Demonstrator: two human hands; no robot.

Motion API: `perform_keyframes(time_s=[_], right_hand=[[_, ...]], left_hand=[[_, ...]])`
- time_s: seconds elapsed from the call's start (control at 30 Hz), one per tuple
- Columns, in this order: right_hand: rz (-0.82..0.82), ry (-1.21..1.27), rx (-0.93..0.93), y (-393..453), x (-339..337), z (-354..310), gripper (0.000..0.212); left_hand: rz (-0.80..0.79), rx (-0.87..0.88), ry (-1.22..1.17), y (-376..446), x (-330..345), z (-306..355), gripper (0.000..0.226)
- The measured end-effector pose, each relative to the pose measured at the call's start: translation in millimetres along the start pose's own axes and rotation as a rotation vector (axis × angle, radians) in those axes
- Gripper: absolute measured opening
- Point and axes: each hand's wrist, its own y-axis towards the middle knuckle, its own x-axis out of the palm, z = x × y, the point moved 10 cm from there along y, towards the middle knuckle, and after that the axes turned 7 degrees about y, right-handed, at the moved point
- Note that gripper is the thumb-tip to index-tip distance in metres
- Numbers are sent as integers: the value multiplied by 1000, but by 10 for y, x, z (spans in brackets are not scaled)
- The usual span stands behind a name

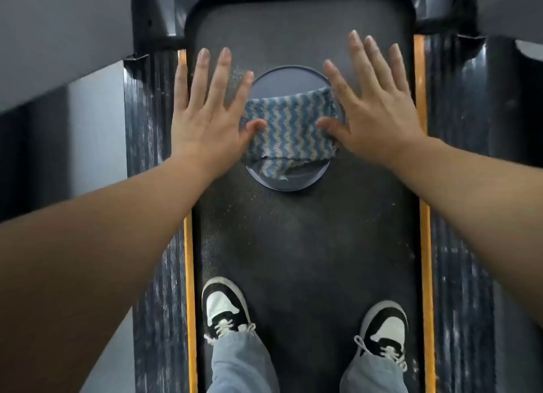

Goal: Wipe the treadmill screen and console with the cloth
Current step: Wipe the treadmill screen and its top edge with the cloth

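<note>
- Hands are both stretched forward, palms down, fingers spread wide and straight.
- Left hand (205, 119) is open; its thumb touches the left edge of the cloth (289, 128), but no finger closes on it.
- Right hand (379, 110) is open too; its thumb presses on the right edge of the cloth, and the other fingers grasp nothing.
- The cloth has blue and pale zigzag stripes and is stretched between the two thumbs, in front of a round dark disc (289, 82).
- Below the hands is the black treadmill belt (308, 240), dusty with pale specks, with orange strips (424, 216) along both sides.
- Two black-and-white shoes (224, 307) stand on the belt under grey-blue trouser legs.
- I cannot tell if the disc is the screen or a part of the console.
</note>
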Motion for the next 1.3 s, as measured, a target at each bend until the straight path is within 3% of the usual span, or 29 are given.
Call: perform_keyframes(time_s=[0.4,0.53,0.7,0.87,1.0,1.2,1.3], right_hand=[[79,-16,-127,143,-111,-129,41],[124,-8,-102,150,-162,-172,25],[199,74,-56,-62,-592,-252,25],[260,70,-41,-210,-1584,-280,23],[447,-18,-94,-337,-2705,-352,22],[487,60,-131,-777,-4385,-682,16],[518,82,-161,-1061,-5195,-923,15]], left_hand=[[219,123,-89,12,-134,50,28],[243,67,-103,-10,-186,21,25],[313,26,-121,-187,-598,-72,19],[376,62,-76,-301,-1586,-225,12],[609,38,-5,-454,-2733,-503,24],[651,70,-12,-948,-4376,-899,6],[697,50,-19,-1268,-5240,-1133,9]])
